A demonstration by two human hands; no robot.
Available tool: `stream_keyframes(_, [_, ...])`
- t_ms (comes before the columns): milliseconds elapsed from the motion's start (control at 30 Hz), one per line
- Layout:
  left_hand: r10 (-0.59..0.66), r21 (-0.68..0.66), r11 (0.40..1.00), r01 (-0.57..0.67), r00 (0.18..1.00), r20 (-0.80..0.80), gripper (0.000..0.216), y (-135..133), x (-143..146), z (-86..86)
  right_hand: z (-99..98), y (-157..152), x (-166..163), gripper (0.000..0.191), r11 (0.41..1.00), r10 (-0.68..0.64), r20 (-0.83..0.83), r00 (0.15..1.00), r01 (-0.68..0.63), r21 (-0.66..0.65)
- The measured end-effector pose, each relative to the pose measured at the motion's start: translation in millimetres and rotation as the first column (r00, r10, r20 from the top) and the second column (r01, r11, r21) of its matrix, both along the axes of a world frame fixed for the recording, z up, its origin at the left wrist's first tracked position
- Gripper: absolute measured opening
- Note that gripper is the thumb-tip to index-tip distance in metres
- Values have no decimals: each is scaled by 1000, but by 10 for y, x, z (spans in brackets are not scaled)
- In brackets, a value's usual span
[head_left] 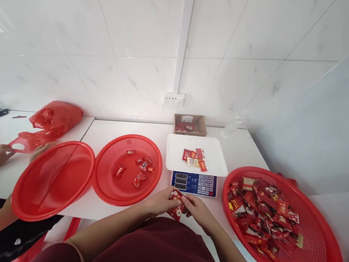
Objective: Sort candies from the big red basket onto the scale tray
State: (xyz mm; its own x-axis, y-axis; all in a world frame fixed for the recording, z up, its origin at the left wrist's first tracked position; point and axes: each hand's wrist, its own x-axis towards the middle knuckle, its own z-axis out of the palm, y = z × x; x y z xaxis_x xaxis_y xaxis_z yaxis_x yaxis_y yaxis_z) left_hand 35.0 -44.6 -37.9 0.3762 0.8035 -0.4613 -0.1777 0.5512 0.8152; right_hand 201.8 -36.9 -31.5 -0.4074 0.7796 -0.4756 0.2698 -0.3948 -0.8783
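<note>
Close to my body, in front of the scale, my left hand [164, 200] and my right hand [194, 207] pinch the top edge of a small red patterned pouch [176, 210]. Its floral print hangs below my fingers, and I cannot see inside it. Just beyond is a digital scale [194, 184] with a blue keypad. On its white tray [175, 148] lie several wrapped sweets [193, 162] in red, white and yellow. A large red basket [327, 224] to my right holds a heap of wrapped sweets [263, 214].
Left of the scale, a red basket [103, 168] holds several sweets [139, 179]; another red basket [80, 169] overlaps its edge. Behind the scale stands a cardboard box [175, 129] with red packets. A co-worker's hand [2, 154] handles a red plastic bag [58, 118] at far left.
</note>
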Motion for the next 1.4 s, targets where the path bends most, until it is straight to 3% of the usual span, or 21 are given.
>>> stream_keyframes(133, [-161,36,986,162,987,-27,31,3,186,1,10,-86,85,53,999,-31,14,999,31,-8])
stream_keyframes(267, [-144,31,989,147,986,-82,30,-3,336,-6,-20,-203,233,54,1000,8,25,1000,-8,-4])
stream_keyframes(500, [-191,-43,981,189,981,-29,44,33,530,70,60,-194,473,51,997,-52,39,998,50,64])
stream_keyframes(667, [-105,86,989,117,985,-135,48,91,672,165,89,-173,636,51,996,32,-26,999,-29,86])
stream_keyframes(900, [-147,147,976,163,982,-118,48,160,1010,342,185,-176,889,50,988,-116,-170,979,132,84])
stream_keyframes(1033, [-161,143,974,175,981,-103,50,147,1172,392,209,-206,1032,50,978,-152,-170,974,174,119])
stream_keyframes(1133, [-177,92,977,193,971,-160,51,128,1252,386,175,-226,1112,49,962,-215,-131,968,233,142])
stream_keyframes(1233, [-286,3,956,294,933,-217,54,96,1298,381,117,-242,1184,49,946,-280,-127,952,296,132])
stream_keyframes(1400, [-262,111,947,301,924,-278,51,-2,1378,402,30,-310,1300,51,973,-207,-201,957,224,64])
